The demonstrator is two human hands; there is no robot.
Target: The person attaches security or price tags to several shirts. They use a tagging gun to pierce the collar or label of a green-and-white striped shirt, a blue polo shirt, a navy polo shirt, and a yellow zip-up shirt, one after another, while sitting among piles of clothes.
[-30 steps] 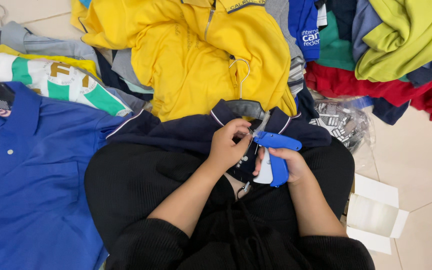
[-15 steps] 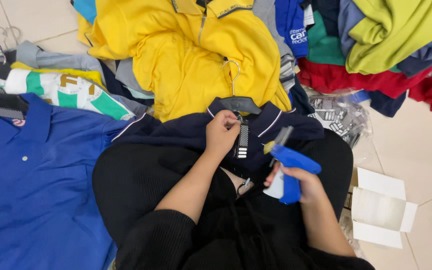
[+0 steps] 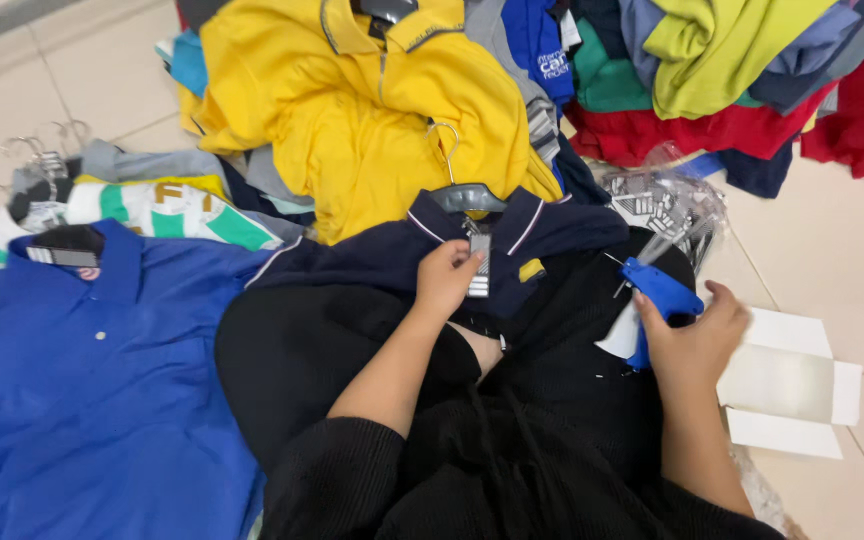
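A navy polo shirt (image 3: 372, 255) on a grey hanger (image 3: 464, 196) lies across my black-clothed lap. My left hand (image 3: 444, 278) pinches a small grey-and-white tag (image 3: 479, 266) hanging at the shirt's collar. My right hand (image 3: 692, 335) grips a blue tagging gun (image 3: 657, 290), its needle pointing up and left, held well to the right of the collar above the floor's edge. A small white card sits behind the gun against my palm.
A blue polo (image 3: 82, 370) lies at the left, a striped green-and-white shirt (image 3: 142, 210) above it with wire hangers. Yellow shirt (image 3: 372, 110) and a heap of coloured clothes (image 3: 732, 70) lie behind. An open white box (image 3: 787, 385) and a clear plastic bag (image 3: 667, 205) sit at the right.
My right hand has carried the tagging gun away from the collar to the right. My left hand stays at the collar holding the tag. The view shifted slightly.
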